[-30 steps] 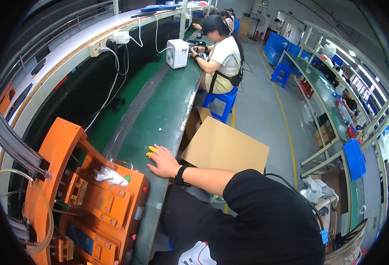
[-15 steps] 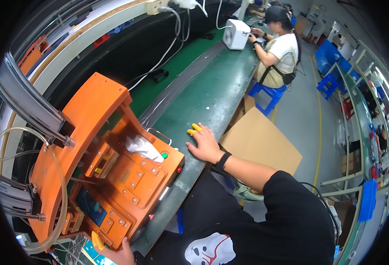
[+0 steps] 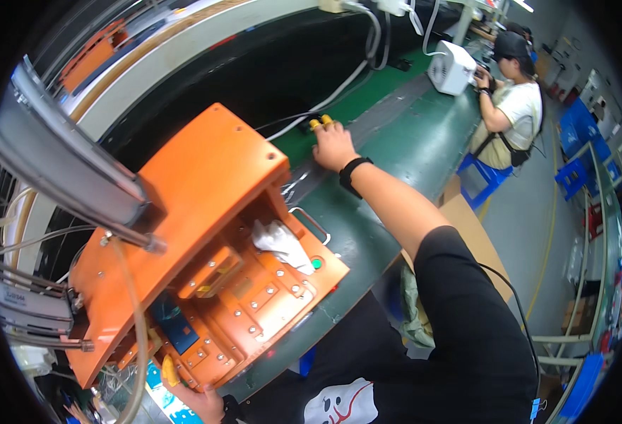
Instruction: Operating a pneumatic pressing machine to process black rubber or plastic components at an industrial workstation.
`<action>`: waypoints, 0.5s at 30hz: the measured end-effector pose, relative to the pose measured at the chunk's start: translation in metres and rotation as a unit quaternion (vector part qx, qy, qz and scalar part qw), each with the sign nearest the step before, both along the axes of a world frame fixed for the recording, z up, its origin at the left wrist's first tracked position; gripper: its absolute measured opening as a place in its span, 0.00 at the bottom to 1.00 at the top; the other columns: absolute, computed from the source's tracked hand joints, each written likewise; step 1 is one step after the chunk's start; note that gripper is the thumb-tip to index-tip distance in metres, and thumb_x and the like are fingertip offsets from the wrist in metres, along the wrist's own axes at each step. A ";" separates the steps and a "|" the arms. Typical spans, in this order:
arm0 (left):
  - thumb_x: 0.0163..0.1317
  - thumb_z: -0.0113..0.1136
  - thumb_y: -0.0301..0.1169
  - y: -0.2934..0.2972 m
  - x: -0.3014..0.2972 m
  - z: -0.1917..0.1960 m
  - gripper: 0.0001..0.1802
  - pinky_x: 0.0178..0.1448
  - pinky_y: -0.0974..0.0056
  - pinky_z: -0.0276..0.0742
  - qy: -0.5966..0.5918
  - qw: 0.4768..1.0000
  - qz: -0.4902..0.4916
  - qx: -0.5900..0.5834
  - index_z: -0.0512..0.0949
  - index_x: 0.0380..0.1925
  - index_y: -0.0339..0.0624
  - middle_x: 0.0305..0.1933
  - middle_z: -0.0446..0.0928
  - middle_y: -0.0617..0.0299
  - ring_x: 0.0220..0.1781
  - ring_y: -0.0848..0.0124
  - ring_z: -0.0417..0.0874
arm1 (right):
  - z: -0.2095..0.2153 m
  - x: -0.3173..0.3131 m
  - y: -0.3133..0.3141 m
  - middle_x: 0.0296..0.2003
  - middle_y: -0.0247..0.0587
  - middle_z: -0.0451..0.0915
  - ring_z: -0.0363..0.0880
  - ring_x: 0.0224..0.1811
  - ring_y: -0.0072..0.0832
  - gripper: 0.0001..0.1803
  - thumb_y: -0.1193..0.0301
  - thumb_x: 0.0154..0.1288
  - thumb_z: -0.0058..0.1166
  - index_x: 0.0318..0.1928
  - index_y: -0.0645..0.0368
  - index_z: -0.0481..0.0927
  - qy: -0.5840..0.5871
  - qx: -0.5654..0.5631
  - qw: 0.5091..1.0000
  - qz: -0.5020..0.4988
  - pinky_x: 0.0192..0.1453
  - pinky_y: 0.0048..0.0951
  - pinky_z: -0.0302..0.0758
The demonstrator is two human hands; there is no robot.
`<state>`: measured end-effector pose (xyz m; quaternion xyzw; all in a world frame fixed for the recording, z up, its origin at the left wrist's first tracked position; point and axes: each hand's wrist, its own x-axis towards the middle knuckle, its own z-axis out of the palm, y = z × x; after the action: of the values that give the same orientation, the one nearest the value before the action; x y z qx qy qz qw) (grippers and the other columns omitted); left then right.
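My right hand (image 3: 335, 147), with yellow finger covers on two fingers, reaches across the green bench. Its bent fingertips are beside a small black object (image 3: 309, 125) near a white cable; contact is hard to judge. My left hand (image 3: 199, 401) is at the near lower corner of an orange press-like machine (image 3: 215, 159). Its thumb and yellow-covered finger are apart, with nothing visible between them; the other fingers are hidden. A dark blue flat panel (image 3: 176, 331) lies in the machine's bed. Crumpled white cloth (image 3: 282, 247) rests near a green button (image 3: 316, 263).
Metal cylinders (image 3: 70, 141) and clear tubing (image 3: 140, 332) flank the machine at left. Farther along the bench (image 3: 388, 187), a white fan-like box (image 3: 453, 68) stands before a seated person (image 3: 516, 106). A cardboard box (image 3: 477, 230) is beside the bench. Blue-and-white sheets (image 3: 176, 397) lie under my left hand.
My right hand has moved from the bench near the machine's handle out to the black object. My left hand stays by the machine's corner. The view has shifted, moving the scene rightward.
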<state>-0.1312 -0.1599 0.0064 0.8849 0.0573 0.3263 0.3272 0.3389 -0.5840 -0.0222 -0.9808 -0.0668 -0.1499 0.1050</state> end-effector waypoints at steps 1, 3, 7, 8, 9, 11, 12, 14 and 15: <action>0.66 0.51 0.72 -0.005 0.003 0.003 0.57 0.78 0.50 0.58 0.036 0.999 0.022 0.032 0.61 0.72 0.27 0.72 0.60 0.44 0.75 0.53 0.64 | -0.006 0.019 -0.004 0.67 0.55 0.74 0.66 0.73 0.53 0.28 0.66 0.66 0.54 0.67 0.54 0.74 -0.026 -0.056 0.998 -0.025 0.68 0.55 0.68; 0.66 0.52 0.71 -0.010 0.002 0.005 0.56 0.78 0.50 0.59 0.028 0.999 0.028 0.009 0.62 0.72 0.27 0.72 0.60 0.44 0.75 0.53 0.65 | -0.006 0.042 0.010 0.73 0.47 0.70 0.58 0.79 0.51 0.25 0.66 0.73 0.45 0.69 0.45 0.75 0.013 -0.127 0.991 -0.043 0.73 0.59 0.60; 0.67 0.53 0.70 -0.018 0.004 0.021 0.54 0.79 0.49 0.57 0.026 0.999 0.036 0.015 0.63 0.71 0.28 0.73 0.61 0.41 0.76 0.48 0.64 | -0.027 0.064 0.022 0.56 0.40 0.82 0.73 0.67 0.38 0.15 0.65 0.72 0.46 0.49 0.45 0.86 -0.027 -0.128 0.991 -0.004 0.69 0.54 0.63; 0.67 0.53 0.69 -0.018 0.002 0.023 0.53 0.79 0.48 0.57 0.029 0.999 0.032 0.028 0.64 0.71 0.29 0.74 0.62 0.40 0.76 0.46 0.64 | -0.026 0.062 0.020 0.55 0.39 0.82 0.76 0.65 0.36 0.14 0.65 0.72 0.47 0.48 0.45 0.87 -0.027 -0.152 0.988 0.029 0.67 0.51 0.65; 0.68 0.53 0.68 -0.013 0.002 0.021 0.52 0.79 0.47 0.56 0.040 0.997 0.029 0.057 0.65 0.71 0.29 0.74 0.63 0.39 0.76 0.45 0.63 | -0.031 0.054 0.010 0.52 0.37 0.84 0.78 0.62 0.33 0.14 0.65 0.71 0.48 0.47 0.44 0.87 -0.125 -0.156 0.977 0.066 0.64 0.49 0.68; 0.68 0.53 0.67 -0.015 0.014 0.026 0.50 0.78 0.46 0.56 0.041 0.995 0.021 0.090 0.66 0.70 0.29 0.74 0.64 0.38 0.75 0.44 0.64 | -0.032 0.044 -0.032 0.40 0.37 0.87 0.86 0.48 0.37 0.12 0.68 0.69 0.51 0.46 0.46 0.88 -0.121 0.070 0.976 0.169 0.54 0.45 0.75; 0.68 0.53 0.66 -0.015 0.010 0.032 0.50 0.78 0.46 0.57 0.043 0.993 0.052 0.100 0.67 0.70 0.29 0.73 0.65 0.38 0.75 0.43 0.64 | -0.017 0.018 -0.001 0.38 0.45 0.87 0.86 0.43 0.47 0.12 0.72 0.66 0.54 0.44 0.50 0.88 -0.142 0.091 0.971 0.172 0.51 0.49 0.78; 0.69 0.54 0.65 -0.005 0.001 0.021 0.48 0.77 0.46 0.58 0.021 0.997 0.029 0.071 0.67 0.69 0.29 0.72 0.66 0.39 0.73 0.44 0.65 | 0.015 -0.024 -0.012 0.39 0.57 0.85 0.84 0.45 0.56 0.08 0.77 0.67 0.54 0.42 0.65 0.85 -0.101 0.159 0.966 0.175 0.50 0.50 0.80; 0.71 0.53 0.62 -0.005 -0.002 0.020 0.45 0.76 0.46 0.58 0.015 0.998 0.022 0.055 0.68 0.68 0.29 0.72 0.66 0.39 0.72 0.44 0.66 | 0.033 -0.055 -0.011 0.39 0.58 0.85 0.85 0.43 0.55 0.09 0.74 0.70 0.57 0.44 0.67 0.84 -0.078 0.221 0.956 0.178 0.47 0.45 0.81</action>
<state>-0.1336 -0.1644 0.0267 0.9050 0.0640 0.3225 0.2698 0.2836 -0.5945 0.0105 -0.8907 -0.2132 -0.2161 0.3384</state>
